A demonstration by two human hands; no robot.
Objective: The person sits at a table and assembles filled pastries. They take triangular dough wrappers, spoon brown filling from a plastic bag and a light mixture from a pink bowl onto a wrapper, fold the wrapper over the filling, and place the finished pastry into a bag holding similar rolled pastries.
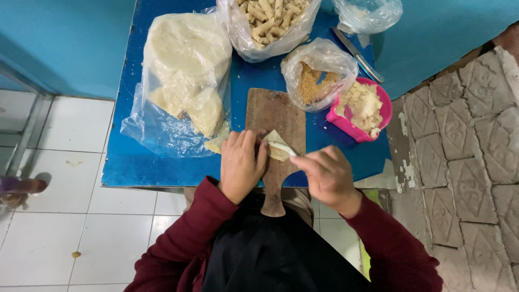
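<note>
Overhead, from the head camera, two hands work at a blue table that fills the upper middle of the frame. One wooden cutting board with a long handle lies at centre, its handle pointing toward the person. On its lower end sits one pale, thin dough wrapper, folded into a rough triangle.

The left hand, just left of centre, lies palm down with fingers curled, pressing the wrapper's left edge against the board. The right hand, right of centre, is closed in a pinch around a small pale utensil whose tip rests on the wrapper. Both forearms wear dark red sleeves.

Four clear plastic bags stand across the top: a large one of soft, cream-coloured dough at upper left, one of short beige sticks at top centre, one of brown crumbs beside the board, and a nearly empty one at upper right. One pink bowl of pale shredded filling sits right of the board, with one metal knife above it.
</note>
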